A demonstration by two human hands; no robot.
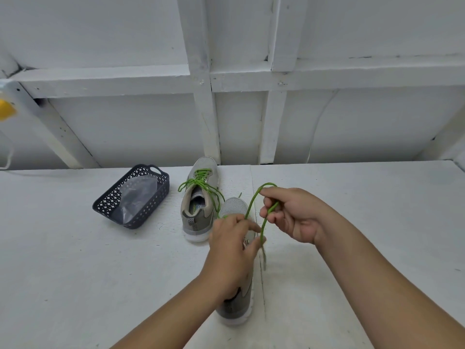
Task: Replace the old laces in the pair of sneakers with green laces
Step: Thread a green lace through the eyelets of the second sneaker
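Two sneakers stand on the worktop [75, 260], one basket, one clear bag, and two hands are at work. The far sneaker [200, 197] is grey with a white sole and already carries a green lace, its loose ends looping out to the left and right. Its toe points away toward the wall and its heel faces the person, so its long axis runs front to back, leaning slightly right at the toe. The near sneaker [235, 207] lies just in front and to the right of it, almost touching, on the same front-to-back axis with toe away; much of it is hidden under the left hand.

The left hand [232, 250] rests over the near sneaker's upper, fingers curled and pinching the lace [253, 200] down at the eyelets. The right hand [293, 214] is raised just right of the shoe, fingers curled round the same lace, which arches up in a loop between the two hands and drops again to the shoe.

The dark perforated basket [110, 200] sits well left of the sneakers, turned at an angle, with the crumpled bag [136, 195] inside.

The worktop is white and matt, with a seam running front to back beside the near sneaker. Behind it rises a white-painted wall [125, 129] of boards and framing. A yellow object [6, 109] shows at the left edge.
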